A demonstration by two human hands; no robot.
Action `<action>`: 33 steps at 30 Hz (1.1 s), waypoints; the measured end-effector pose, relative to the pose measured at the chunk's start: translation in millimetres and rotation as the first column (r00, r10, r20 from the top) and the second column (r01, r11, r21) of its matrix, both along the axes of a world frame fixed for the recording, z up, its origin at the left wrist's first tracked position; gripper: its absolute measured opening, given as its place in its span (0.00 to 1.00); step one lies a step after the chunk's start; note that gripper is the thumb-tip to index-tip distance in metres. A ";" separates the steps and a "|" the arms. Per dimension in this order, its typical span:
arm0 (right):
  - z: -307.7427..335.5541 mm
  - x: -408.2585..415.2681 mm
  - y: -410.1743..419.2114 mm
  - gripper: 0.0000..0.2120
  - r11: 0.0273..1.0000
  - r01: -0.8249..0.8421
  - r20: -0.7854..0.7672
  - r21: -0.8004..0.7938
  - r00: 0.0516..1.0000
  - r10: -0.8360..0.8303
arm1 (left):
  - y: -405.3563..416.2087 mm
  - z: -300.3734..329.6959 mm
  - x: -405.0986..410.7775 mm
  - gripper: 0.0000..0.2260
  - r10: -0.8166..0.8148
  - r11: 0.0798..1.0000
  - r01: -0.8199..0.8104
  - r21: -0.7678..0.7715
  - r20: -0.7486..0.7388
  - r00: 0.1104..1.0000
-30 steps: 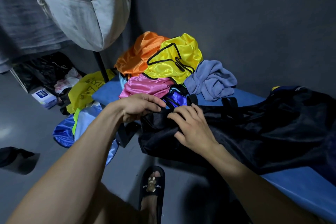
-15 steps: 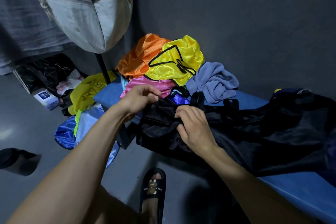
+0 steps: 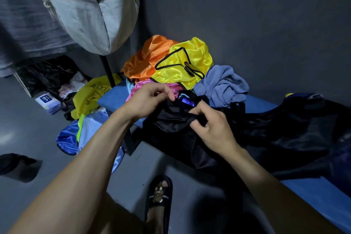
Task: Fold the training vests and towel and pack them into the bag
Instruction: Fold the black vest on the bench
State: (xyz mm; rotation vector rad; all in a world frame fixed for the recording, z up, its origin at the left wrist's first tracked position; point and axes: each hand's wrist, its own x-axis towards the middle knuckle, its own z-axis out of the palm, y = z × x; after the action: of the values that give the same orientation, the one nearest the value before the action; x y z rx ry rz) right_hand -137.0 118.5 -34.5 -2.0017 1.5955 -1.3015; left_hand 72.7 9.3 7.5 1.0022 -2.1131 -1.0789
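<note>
Black vest (image 3: 171,121), spread across the near end of the blue bench (image 3: 112,99), sags over the edge: thin, glossy, limp cloth, likely light and slippery, so best taken at the trimmed hems or shoulder straps and not mid-panel. Left hand (image 3: 150,99) pinches its upper edge with curled fingers; right hand (image 3: 210,125) grips a bunched fold just beside it. Behind, heaped together: orange vest (image 3: 144,59), yellow vest (image 3: 188,66), pink vest (image 3: 138,89), with a crumpled grey-blue towel (image 3: 222,83) touching the pile, softer and thicker, probably bulkier once folded. Dark bag (image 3: 296,131) lies slumped along the bench to the right, too dark to tell what is inside. Pale canvas bag (image 3: 89,13) hangs overhead, mouth open, contents unclear.
</note>
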 end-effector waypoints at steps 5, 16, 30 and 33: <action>6.2 -6.1 -4.7 0.07 0.997 -0.041 0.077 0.069 0.996 0.035 | 12.0 15.6 -1.0 0.04 -0.183 0.982 0.181 0.051 0.029 0.983; 9.4 -7.8 -1.9 0.10 0.999 0.028 0.200 0.041 0.979 -0.036 | 13.0 11.8 -4.7 0.12 -0.148 0.975 0.149 -0.165 0.013 0.989; -5.9 -16.7 23.9 0.14 0.988 -0.157 -0.275 -0.007 0.950 0.149 | -2.2 -0.7 -2.8 0.13 0.323 0.822 -0.104 0.559 -0.308 0.895; -6.9 -7.1 22.8 0.14 0.991 -0.129 -0.301 -0.044 0.947 0.110 | -1.3 -0.1 -6.3 0.13 0.320 0.810 -0.090 0.579 -0.308 0.896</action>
State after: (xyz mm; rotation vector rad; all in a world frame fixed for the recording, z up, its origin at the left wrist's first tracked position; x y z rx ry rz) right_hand -144.1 141.3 -41.4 -2.3879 1.5401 -1.0560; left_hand 66.4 7.9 7.4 1.1229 -1.3449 -1.6667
